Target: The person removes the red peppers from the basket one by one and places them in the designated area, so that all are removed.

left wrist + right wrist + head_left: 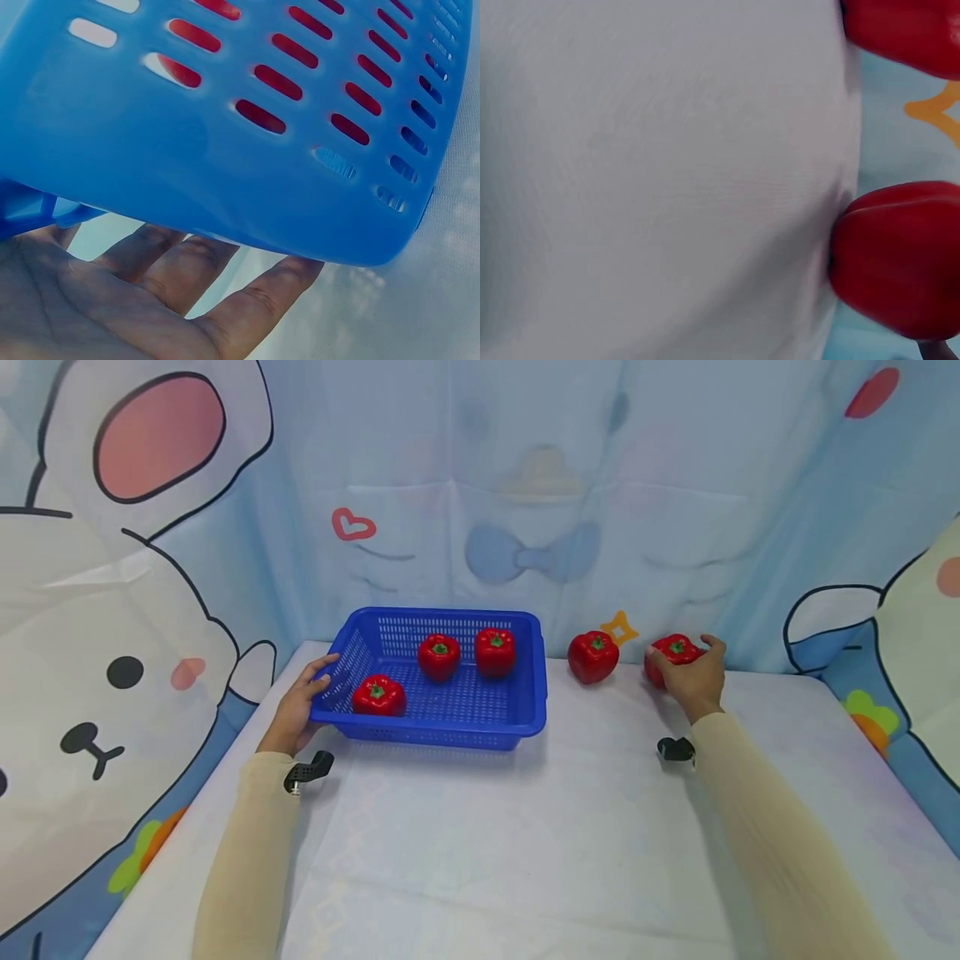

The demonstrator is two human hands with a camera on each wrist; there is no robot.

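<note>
A blue plastic basket (435, 731) with slotted walls stands on the table, holding three red bell peppers. My left hand (296, 706) grips its left end at the rim; the left wrist view shows several fingers (262, 300) against the basket wall (150, 150), their tips partly hidden. Far to the right, my right hand (693, 681) holds a red bell pepper (675, 647) between thumb and fingers, close to the table's back edge. This pepper (900, 259) fills the lower right of the right wrist view, the hand almost wholly out of frame.
Another red bell pepper (593, 657) stands between the basket and my right hand. Inside the basket, one pepper (378, 695) lies front left and two others (438, 657) sit farther back. Behind the white-covered table (525, 843) hangs a printed cloth (420, 443).
</note>
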